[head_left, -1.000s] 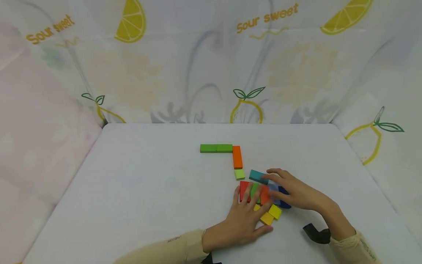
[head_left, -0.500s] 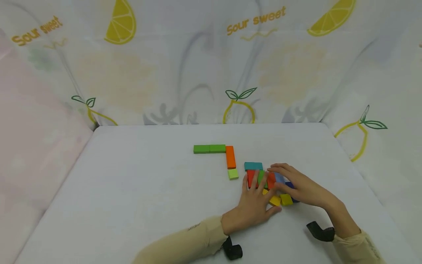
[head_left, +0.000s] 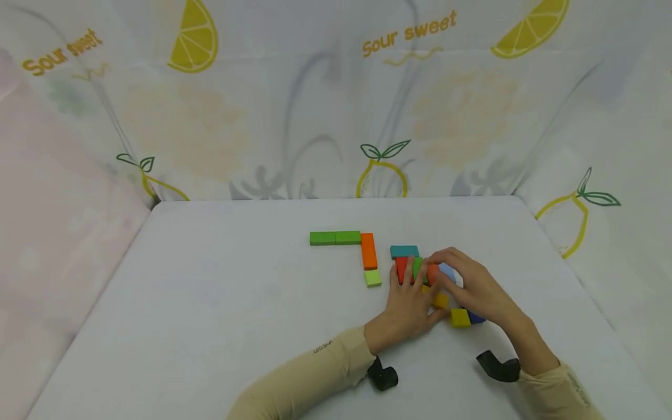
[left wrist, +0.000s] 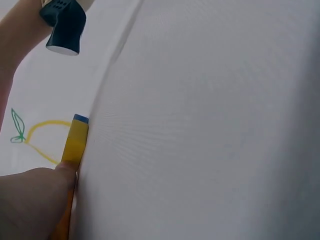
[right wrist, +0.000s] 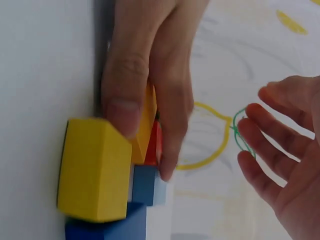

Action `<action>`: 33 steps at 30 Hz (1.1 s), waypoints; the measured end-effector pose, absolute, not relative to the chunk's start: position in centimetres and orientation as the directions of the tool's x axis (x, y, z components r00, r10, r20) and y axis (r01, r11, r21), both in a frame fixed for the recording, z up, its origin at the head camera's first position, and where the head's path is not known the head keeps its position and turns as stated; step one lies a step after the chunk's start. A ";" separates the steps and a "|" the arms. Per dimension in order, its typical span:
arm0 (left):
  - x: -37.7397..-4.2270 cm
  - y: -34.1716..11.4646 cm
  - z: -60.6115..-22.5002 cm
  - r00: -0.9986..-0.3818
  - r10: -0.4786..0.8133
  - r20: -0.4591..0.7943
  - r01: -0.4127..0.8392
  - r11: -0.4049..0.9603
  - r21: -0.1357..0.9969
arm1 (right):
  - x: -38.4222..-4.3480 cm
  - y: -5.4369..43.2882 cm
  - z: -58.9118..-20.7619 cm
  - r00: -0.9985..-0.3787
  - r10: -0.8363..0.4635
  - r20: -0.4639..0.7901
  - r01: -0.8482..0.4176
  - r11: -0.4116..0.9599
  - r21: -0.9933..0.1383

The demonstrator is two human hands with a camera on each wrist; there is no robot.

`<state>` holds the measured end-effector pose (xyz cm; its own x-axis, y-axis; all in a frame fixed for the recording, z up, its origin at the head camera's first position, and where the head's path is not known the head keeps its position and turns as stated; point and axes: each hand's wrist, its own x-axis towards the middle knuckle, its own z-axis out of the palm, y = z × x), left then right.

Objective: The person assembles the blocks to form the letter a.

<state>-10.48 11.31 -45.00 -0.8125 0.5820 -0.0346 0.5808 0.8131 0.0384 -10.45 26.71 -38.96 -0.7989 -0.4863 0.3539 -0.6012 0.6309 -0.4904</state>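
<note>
The left hand's (head_left: 412,309) grip is spread wide, fingers laid nearly straight over a red block (head_left: 401,265), a green block (head_left: 417,266) and a yellow-orange block (head_left: 440,301), its thumb tip just beside a bright yellow block (head_left: 460,318). The right hand (head_left: 475,286) has its fingers loosely bent round nothing, raised near an orange-red block (head_left: 433,271) and a light-blue block (head_left: 447,271). This cluster lies between the middle of the worktop (head_left: 226,303) and its right edge. A dark blue block (head_left: 476,317) sits just beside the bright yellow one; a teal block (head_left: 404,252) lies on the cluster's far-edge side. Toward the left edge, a pale green block (head_left: 373,278) stands below an orange block (head_left: 369,251), whose far end meets two long green blocks (head_left: 335,238) laid along the far edge's direction.
</note>
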 end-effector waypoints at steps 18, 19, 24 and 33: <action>-19.6 -4.0 -41.5 -0.599 0.768 0.227 0.767 0.470 0.436 | -11.1 21.8 -40.5 -0.834 -0.475 0.282 -0.545 0.628 -0.555; -20.2 -5.1 -41.8 -0.628 0.737 0.249 0.750 0.489 0.445 | -11.2 21.4 -40.7 -0.843 -0.469 0.265 -0.531 0.639 -0.557; -22.1 -9.0 -43.2 -0.748 0.585 0.312 0.653 0.567 0.502 | -11.4 19.8 -41.4 -0.878 -0.435 0.201 -0.463 0.661 -0.591; -23.4 -11.9 -45.3 -0.808 0.479 0.343 0.576 0.516 0.634 | -11.7 17.9 -42.1 -0.889 -0.421 0.178 -0.451 0.739 -0.501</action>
<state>-23.41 -11.91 -45.25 -0.8077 0.4792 0.3433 0.5757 0.5159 0.6344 -11.65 17.94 -42.06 -0.8892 -0.4214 0.1784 -0.4507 0.7391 -0.5007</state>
